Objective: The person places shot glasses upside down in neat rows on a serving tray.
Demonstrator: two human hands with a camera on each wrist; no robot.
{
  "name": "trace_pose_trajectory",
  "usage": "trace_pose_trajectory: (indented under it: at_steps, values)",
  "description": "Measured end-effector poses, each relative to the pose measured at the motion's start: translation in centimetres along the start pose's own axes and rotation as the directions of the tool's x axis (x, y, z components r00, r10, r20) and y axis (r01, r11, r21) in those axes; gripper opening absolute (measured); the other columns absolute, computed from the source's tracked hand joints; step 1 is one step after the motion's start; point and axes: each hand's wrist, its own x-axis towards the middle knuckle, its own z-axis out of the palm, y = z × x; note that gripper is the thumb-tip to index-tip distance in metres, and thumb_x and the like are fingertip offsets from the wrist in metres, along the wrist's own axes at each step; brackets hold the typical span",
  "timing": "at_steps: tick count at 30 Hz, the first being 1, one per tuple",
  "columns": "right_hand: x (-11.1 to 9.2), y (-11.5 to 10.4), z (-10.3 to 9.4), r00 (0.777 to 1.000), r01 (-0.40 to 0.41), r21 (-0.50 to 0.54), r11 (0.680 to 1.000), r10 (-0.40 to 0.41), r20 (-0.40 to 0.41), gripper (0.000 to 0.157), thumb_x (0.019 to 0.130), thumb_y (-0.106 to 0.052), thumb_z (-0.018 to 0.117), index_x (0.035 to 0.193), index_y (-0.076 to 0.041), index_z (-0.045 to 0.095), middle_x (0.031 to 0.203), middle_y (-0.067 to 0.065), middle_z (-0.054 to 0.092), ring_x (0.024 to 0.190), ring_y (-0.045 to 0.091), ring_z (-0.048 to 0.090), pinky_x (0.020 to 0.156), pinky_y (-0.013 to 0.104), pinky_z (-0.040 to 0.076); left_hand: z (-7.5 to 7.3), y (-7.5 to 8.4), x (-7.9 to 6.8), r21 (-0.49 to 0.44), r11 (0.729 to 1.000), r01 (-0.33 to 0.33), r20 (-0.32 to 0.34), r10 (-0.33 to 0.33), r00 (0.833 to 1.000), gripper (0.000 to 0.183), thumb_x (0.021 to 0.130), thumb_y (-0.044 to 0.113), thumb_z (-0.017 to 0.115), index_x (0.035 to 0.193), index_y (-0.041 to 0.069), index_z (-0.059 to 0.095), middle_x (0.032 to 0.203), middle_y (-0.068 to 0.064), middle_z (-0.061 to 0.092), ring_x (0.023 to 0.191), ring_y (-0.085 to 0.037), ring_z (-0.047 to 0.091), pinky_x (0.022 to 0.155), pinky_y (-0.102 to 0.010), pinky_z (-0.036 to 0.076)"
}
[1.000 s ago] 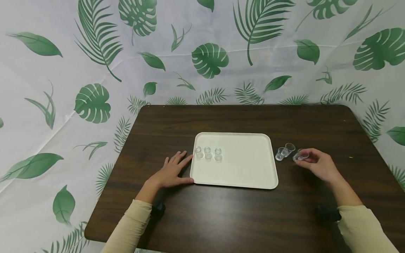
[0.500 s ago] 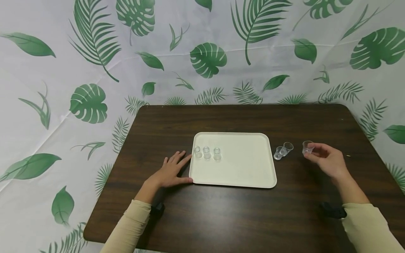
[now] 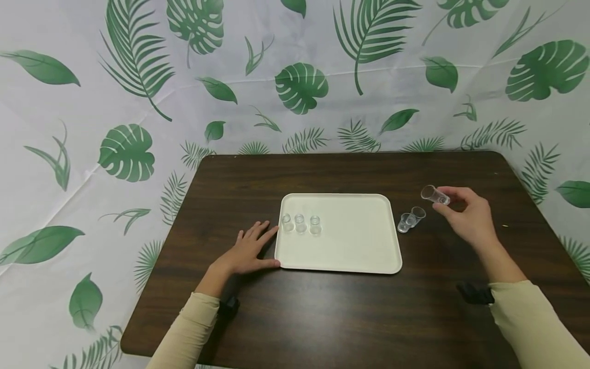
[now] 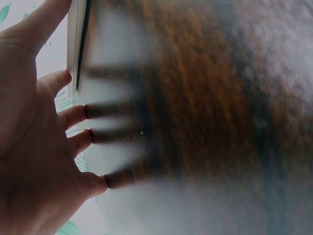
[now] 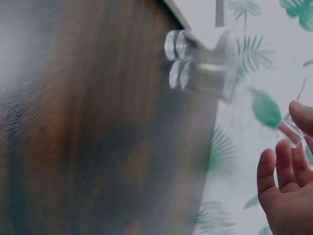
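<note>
Head view: the right hand's [image 3: 470, 215] fingers [image 3: 454, 191] pinch a clear cup [image 3: 435, 195] near its base, its mouth tipped leftward; half a second ago that cup was nearly upright and lower in the view. Two more glasses [image 3: 418, 213] stand on the desk [image 3: 341, 312] just beside the tray's right edge. Spread as before, the left hand's [image 3: 249, 252] fingers touch the opposite edge of the white tray [image 3: 355, 238], which bears three small vessels [image 3: 300, 224], unmoved.
</note>
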Motion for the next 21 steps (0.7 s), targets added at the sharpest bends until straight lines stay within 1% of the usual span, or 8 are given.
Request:
trace_pose_trajectory:
  at_steps: [2,3,5,9,11,14,17,21]
  values:
    - [0.4,-0.9,0.4,0.998,0.057,-0.014,0.998,-0.057,0.012,0.036,0.084,-0.002,0.076,0.118,0.001,0.067,0.108,0.017,0.061,0.083,-0.004,0.049,0.068,0.004,0.038,0.0,0.0,0.0,0.003,1.0,0.0,0.002,0.0,1.0,0.096,0.084,0.07,0.06,0.159,0.028,0.016,0.163,-0.012,0.013,0.149,-0.036,0.005,0.109,-0.07,0.007]
    - [0.6,-1.3,0.6,0.997,0.077,-0.024,0.997,-0.077,0.023,0.036,0.084,0.0,0.076,0.118,0.001,0.068,0.109,0.017,0.06,0.082,-0.003,0.049,0.067,0.003,0.037,0.0,0.0,0.0,0.003,1.0,-0.001,0.002,0.001,1.0,0.096,0.084,0.07,0.06,0.159,0.028,0.016,0.163,-0.012,0.013,0.149,-0.036,0.005,0.109,-0.07,0.007]
    - [0.9,-2.2,1.0,0.993,0.106,-0.048,0.993,-0.103,0.051,0.034,0.084,0.0,0.076,0.117,0.0,0.068,0.11,0.017,0.059,0.08,0.004,0.051,0.064,0.004,0.036,0.0,0.0,0.0,0.003,1.0,-0.003,0.0,0.003,1.0,0.096,0.084,0.069,0.06,0.159,0.027,0.017,0.163,-0.013,0.013,0.149,-0.036,0.005,0.109,-0.07,0.007]
    - [1.4,-3.6,1.8,0.984,0.146,-0.068,0.987,-0.138,0.112,0.032,0.084,0.0,0.074,0.115,-0.001,0.069,0.111,0.015,0.059,0.076,0.021,0.054,0.062,0.01,0.036,0.0,0.0,0.1,-0.003,1.0,-0.007,-0.008,0.007,1.0,0.096,0.084,0.068,0.061,0.159,0.026,0.018,0.163,-0.013,0.014,0.148,-0.037,0.006,0.108,-0.07,0.007]
    - [1.6,-4.2,2.3,0.978,0.168,-0.079,0.983,-0.156,0.139,0.031,0.085,0.001,0.074,0.115,-0.002,0.069,0.111,0.014,0.058,0.076,0.024,0.054,0.063,0.016,0.038,0.0,0.0,0.1,-0.006,1.0,-0.007,-0.008,0.007,1.0,0.096,0.084,0.068,0.061,0.159,0.026,0.018,0.163,-0.013,0.014,0.148,-0.037,0.006,0.108,-0.07,0.007]
    - [1.9,-5.1,3.0,0.965,0.207,-0.102,0.973,-0.186,0.185,0.032,0.086,0.001,0.072,0.117,-0.003,0.069,0.113,0.013,0.057,0.077,0.025,0.052,0.065,0.03,0.041,0.1,-0.1,0.1,-0.007,1.0,-0.006,-0.008,0.006,1.0,0.096,0.084,0.068,0.061,0.159,0.027,0.018,0.163,-0.013,0.014,0.149,-0.036,0.006,0.109,-0.07,0.007]
    - [2.1,-5.9,3.7,0.948,0.25,-0.136,0.959,-0.213,0.238,0.033,0.087,0.001,0.071,0.119,-0.003,0.068,0.115,0.014,0.056,0.084,0.027,0.049,0.067,0.041,0.041,0.1,-0.2,0.2,-0.012,1.0,-0.006,-0.012,0.006,1.0,0.096,0.084,0.068,0.062,0.159,0.027,0.018,0.162,-0.013,0.014,0.149,-0.036,0.006,0.109,-0.07,0.007]
    - [2.2,-6.9,4.9,0.924,0.309,-0.167,0.937,-0.253,0.287,0.033,0.088,0.001,0.069,0.12,-0.003,0.067,0.117,0.014,0.054,0.098,0.031,0.047,0.074,0.046,0.043,0.1,-0.2,0.1,-0.019,1.0,-0.009,-0.02,0.008,1.0,0.096,0.083,0.068,0.063,0.159,0.027,0.019,0.162,-0.013,0.015,0.148,-0.036,0.007,0.108,-0.07,0.007]
